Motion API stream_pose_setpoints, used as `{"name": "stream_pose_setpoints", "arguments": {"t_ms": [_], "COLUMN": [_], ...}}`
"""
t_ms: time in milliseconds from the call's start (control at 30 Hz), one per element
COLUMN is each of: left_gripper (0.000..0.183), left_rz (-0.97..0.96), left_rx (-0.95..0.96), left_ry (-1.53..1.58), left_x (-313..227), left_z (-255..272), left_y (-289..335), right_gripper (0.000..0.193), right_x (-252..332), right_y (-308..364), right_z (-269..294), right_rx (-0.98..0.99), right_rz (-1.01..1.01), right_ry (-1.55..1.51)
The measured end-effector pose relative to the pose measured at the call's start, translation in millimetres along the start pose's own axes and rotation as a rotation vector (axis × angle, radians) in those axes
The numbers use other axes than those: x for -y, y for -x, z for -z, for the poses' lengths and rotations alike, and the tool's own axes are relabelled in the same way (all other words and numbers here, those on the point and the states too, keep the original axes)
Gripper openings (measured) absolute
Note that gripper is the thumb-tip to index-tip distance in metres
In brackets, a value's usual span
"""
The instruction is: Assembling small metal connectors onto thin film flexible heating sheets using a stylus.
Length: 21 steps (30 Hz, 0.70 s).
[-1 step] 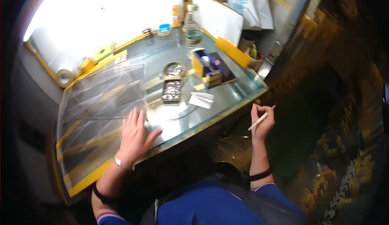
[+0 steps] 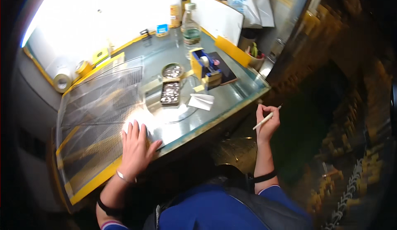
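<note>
My left hand (image 2: 136, 150) lies palm down with its fingers spread, over the near right part of a clear plastic sheet and mesh panel with yellow edging (image 2: 95, 114). It holds nothing. Off the table's near right edge, my right hand (image 2: 269, 124) pinches a thin white pen-like stick (image 2: 261, 122) with a fine dark tip. Beyond my left hand, on the glass-topped table (image 2: 165, 52), stand a round dish (image 2: 172, 70) and a dark rectangular tray (image 2: 170, 94), both filled with small shiny pieces. A folded white paper (image 2: 201, 101) lies beside the tray.
A blue and yellow tape dispenser (image 2: 205, 67) stands on the table before a clear bottle (image 2: 191, 29). Tape rolls (image 2: 63, 83) line the back left. A small blue box (image 2: 161, 30) and an orange can (image 2: 175, 15) sit at the back. White bags (image 2: 250, 8) are behind.
My left hand has come slightly nearer to me over the sheet. The table scene has shifted a little to the left in view. My right hand keeps the white stick.
</note>
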<state>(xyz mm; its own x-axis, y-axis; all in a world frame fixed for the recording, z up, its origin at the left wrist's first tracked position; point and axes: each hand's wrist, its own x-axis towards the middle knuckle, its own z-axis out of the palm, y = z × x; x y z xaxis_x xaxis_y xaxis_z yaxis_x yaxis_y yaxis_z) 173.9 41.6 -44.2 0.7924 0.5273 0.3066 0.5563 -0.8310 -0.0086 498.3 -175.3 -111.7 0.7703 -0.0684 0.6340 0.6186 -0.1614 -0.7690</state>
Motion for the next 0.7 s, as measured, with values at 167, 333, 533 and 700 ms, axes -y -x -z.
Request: {"name": "stream_pose_setpoints", "arguments": {"t_ms": [167,333,533,700], "left_gripper": [0.034,0.030,0.040,0.032], "left_rz": [-0.034,-0.022,-0.047,-0.040], "left_rx": [-0.124,-0.214,-0.211,-0.251], "left_ry": [0.188,0.409,0.363,0.432], "left_x": [-17.2,-19.4,-30.1,-25.1], "left_z": [-1.1,-0.2,2.8,-4.2], "left_y": [33.5,32.7,28.8,42.0], "right_gripper": [0.018,0.013,0.021,0.047], "right_x": [-24.9,-36.2,39.7,103.6], "right_y": [-15.7,-14.5,12.6,62.6], "right_z": [5.5,0.3,-4.7,-40.4], "right_rx": [-0.076,-0.036,0.192,0.877], "right_rz": [0.032,0.093,0.201,0.506], "right_ry": [0.118,0.307,0.087,-0.405]}}
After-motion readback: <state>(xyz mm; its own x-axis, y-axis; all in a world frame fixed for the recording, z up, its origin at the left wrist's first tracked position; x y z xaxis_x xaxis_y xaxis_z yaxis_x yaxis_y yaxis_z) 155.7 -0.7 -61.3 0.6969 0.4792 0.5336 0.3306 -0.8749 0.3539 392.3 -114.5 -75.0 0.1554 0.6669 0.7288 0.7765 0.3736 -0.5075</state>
